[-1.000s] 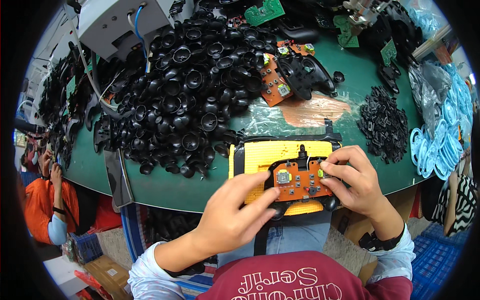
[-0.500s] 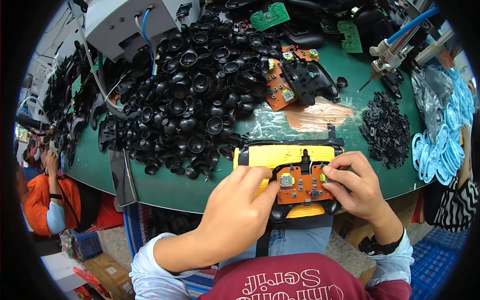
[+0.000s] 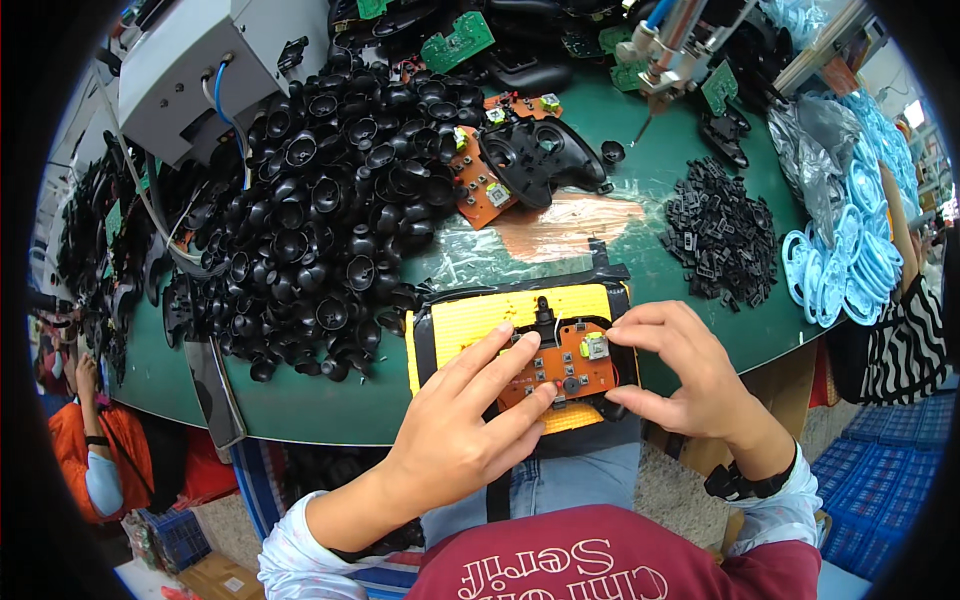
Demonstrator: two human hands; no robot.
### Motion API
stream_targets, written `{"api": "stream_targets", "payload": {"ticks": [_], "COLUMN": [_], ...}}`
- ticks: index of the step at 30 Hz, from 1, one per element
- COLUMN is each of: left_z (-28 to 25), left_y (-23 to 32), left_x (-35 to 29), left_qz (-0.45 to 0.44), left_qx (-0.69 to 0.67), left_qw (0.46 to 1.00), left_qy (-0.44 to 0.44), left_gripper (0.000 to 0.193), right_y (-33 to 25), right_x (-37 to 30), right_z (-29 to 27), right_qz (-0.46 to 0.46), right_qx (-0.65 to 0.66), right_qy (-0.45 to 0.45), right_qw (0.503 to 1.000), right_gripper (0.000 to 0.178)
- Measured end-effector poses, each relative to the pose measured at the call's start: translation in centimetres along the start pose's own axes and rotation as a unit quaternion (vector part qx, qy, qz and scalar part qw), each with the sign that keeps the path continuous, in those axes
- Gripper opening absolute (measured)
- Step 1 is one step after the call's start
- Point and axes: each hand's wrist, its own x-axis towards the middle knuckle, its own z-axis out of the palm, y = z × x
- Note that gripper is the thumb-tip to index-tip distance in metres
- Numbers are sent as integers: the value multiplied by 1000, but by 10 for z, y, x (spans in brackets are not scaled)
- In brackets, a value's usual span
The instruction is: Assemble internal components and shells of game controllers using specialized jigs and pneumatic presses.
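An orange circuit board (image 3: 548, 373) lies in a black game-controller shell (image 3: 627, 366) on a yellow pad (image 3: 462, 334) banded with black tape. My left hand (image 3: 450, 425) rests across the board's left half, fingers stretched and spread, hiding that part. At the shell's right side, my right hand (image 3: 690, 378) has its thumb and fingers apart, with nothing visible between them. Close to these fingertips sits a joystick module (image 3: 595, 347), pale with a green side, on the board's upper right.
Black thumbstick caps (image 3: 325, 195) pile up at left. Small black parts (image 3: 722, 235) lie heaped at right, near light-blue rings (image 3: 845, 265). Beyond the pad are another controller shell (image 3: 545, 160), orange boards (image 3: 480, 180) and a needle-tipped tool (image 3: 645, 125). A phone (image 3: 215, 395) lies by the left edge.
My left hand has gone from gripping the board's left edge to lying spread over it. My right fingers have let go at the board's right side and parted. The whole view has shifted.
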Motion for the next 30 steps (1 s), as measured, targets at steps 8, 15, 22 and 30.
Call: {"api": "stream_targets", "payload": {"ticks": [8, 15, 22, 30], "left_z": [2, 4, -11, -69], "left_y": [0, -5, 0, -44], "left_x": [0, -1, 0, 36], "left_qz": [2, 3, -10, -52], "left_qx": [1, -23, -37, 138], "left_qw": [1000, 1000, 999, 979], "left_qy": [14, 14, -33, 140], "left_gripper": [39, 37, 40, 23], "right_y": [-14, 2, 82, 90], "right_x": [16, 28, 104, 93], "right_z": [17, 6, -20, -31], "right_qz": [-141, -123, -79, -45], "right_qx": [-147, -49, -241, -180], "right_qy": [-22, -73, 133, 63], "right_qw": [979, 989, 958, 981], "right_gripper": [27, 23, 25, 18]}}
